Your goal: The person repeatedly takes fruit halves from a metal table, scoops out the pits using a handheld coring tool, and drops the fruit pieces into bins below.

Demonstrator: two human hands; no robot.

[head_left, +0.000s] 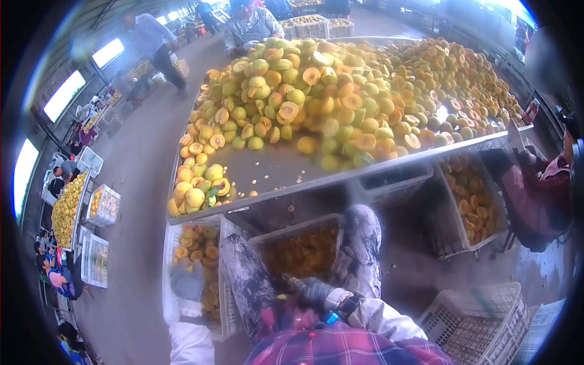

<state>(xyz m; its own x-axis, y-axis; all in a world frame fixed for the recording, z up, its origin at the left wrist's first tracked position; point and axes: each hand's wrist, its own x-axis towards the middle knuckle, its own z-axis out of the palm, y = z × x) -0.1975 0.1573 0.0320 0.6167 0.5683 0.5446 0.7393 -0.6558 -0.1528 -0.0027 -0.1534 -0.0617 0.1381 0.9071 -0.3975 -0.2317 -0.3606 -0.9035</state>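
Note:
My left hand, in a grey glove, is over the left crate of halved peaches; blur hides its fingers. In a dark glove, my right hand is closed in front of my lap, between my knees. A short narrow tip sticks out from it, too small to name. Beneath that hand, between my legs, stands another crate filled with peach halves. Ahead, a big heap of whole and halved yellow-green peaches lies on the metal table.
To the right stand a crate of peach halves and a white plastic crate. A person sits at the right edge, another across the table. Someone walks at the back left. More sorting tables line the left.

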